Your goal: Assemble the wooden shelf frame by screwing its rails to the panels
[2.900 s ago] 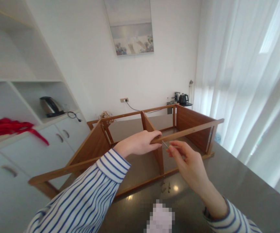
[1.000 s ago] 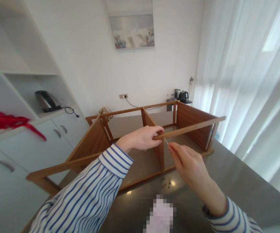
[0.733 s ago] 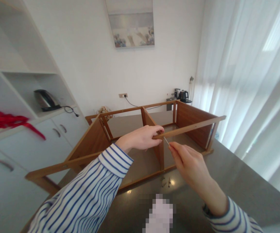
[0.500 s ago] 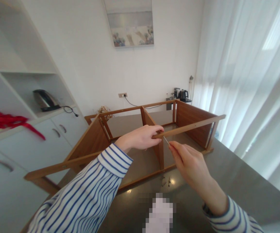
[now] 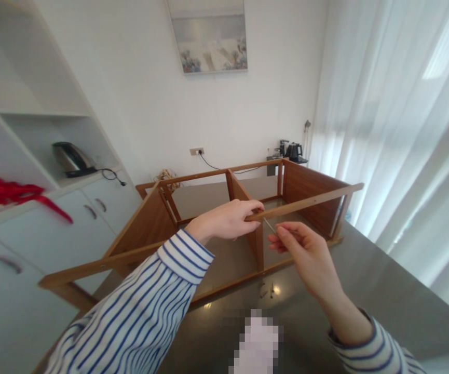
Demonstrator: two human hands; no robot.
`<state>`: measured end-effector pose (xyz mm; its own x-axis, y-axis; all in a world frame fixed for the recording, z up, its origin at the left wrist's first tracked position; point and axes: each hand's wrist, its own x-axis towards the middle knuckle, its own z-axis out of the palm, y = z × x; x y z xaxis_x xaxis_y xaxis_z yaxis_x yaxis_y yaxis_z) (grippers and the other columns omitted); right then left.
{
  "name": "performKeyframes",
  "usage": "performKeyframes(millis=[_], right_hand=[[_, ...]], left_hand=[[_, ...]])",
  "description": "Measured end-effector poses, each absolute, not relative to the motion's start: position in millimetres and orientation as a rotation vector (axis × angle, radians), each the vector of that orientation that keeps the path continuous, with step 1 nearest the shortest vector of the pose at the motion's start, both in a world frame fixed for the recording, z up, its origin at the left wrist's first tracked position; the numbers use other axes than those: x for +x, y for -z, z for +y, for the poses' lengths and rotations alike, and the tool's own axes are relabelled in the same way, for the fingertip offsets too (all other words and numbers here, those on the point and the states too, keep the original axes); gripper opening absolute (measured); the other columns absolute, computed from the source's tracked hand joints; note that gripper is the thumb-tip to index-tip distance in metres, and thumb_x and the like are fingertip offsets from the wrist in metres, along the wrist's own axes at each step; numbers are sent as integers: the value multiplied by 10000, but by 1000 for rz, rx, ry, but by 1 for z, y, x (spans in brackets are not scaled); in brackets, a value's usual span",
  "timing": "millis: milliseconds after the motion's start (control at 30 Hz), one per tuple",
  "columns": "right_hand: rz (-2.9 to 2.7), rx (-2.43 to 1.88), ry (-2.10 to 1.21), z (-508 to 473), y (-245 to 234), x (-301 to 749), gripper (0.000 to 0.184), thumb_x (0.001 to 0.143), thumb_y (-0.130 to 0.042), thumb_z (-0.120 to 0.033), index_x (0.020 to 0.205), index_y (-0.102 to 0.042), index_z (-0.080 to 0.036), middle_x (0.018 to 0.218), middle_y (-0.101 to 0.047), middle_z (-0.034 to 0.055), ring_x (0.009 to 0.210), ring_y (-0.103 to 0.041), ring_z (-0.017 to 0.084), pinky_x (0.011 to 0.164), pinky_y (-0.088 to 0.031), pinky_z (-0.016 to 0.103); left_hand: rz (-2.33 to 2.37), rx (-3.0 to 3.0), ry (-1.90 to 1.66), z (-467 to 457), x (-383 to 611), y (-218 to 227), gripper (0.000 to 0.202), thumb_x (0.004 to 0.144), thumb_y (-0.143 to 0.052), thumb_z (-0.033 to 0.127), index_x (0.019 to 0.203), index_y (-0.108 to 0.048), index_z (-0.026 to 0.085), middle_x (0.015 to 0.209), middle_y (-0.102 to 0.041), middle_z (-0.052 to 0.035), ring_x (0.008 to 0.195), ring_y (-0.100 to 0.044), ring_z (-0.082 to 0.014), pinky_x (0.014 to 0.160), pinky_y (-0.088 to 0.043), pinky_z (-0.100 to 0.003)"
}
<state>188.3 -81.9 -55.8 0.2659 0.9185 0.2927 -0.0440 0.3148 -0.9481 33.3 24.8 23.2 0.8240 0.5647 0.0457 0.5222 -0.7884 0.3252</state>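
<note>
A brown wooden shelf unit (image 5: 298, 208) lies on its side on the dark table, its middle board (image 5: 256, 249) standing between two end boards. My left hand (image 5: 228, 218) is closed around the near top rail where the middle board meets it. Just right of that, my right hand (image 5: 300, 244) pinches a thin metal rod, seemingly a hex key (image 5: 270, 225). The rod's far tip meets the rail's near face beside my left fingers; its other end is hidden in my right fingers.
Several small metal fasteners (image 5: 268, 291) lie on the dark table (image 5: 368, 291) before the frame. A pixelated pale patch (image 5: 257, 343) is nearer me. Left are white cabinets (image 5: 33, 223) with a kettle (image 5: 72, 159) and red cloth (image 5: 10, 193). White curtains (image 5: 395, 104) hang at right.
My right hand has turned about the rod, its knuckles rolling over and its fingers now showing below the thumb. My left hand stays on the rail.
</note>
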Motion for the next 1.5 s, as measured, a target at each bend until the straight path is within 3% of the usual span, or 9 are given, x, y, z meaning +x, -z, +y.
performKeyframes(millis=[200,533,767,933,1267,1500], right_hand=[[-1225,-1035,-769,-81,60,194,267,782,-649,-389,925,-655,-164,833,-725,62,735,-681,165,680,-544,285],[-1765,-1096,82,-83,51,211,192,898,-509,-266,986,-674,-225,1005,-687,57,921,-633,174,834,-515,317],[-1857,-1162,290,-85,55,207,201,927,-469,-241,1009,-640,-175,923,-704,71,814,-640,172,752,-504,319],[-1706,-1231,141,-83,64,202,198,923,-470,-281,1011,-621,-188,852,-712,59,744,-663,165,687,-508,286],[-1174,-1032,-749,-83,61,178,287,871,-524,-446,953,-521,-171,798,-719,89,669,-689,172,618,-556,302],[-1209,-985,-786,-81,64,177,282,872,-525,-440,987,-538,-182,844,-722,79,727,-697,173,656,-564,303]], left_hand=[[828,2729,-222,24,34,-24,323,841,-475,360,1124,-520,211,649,-620,33,471,-561,-110,551,-401,-219],[810,2683,-184,24,34,-24,333,857,-456,379,1135,-509,203,663,-645,22,478,-578,-119,571,-421,-231],[794,2700,-188,25,33,-24,325,864,-451,371,1138,-509,204,608,-637,27,529,-595,-134,595,-417,-236],[803,2739,-220,24,34,-24,325,856,-468,361,1136,-523,205,680,-659,9,610,-602,-137,613,-403,-236],[837,2837,-268,23,35,-25,348,834,-488,361,1135,-559,201,767,-648,-12,652,-564,-142,599,-368,-237],[813,2820,-267,25,34,-23,341,830,-490,362,1127,-556,210,799,-650,-17,676,-570,-145,604,-372,-234]])
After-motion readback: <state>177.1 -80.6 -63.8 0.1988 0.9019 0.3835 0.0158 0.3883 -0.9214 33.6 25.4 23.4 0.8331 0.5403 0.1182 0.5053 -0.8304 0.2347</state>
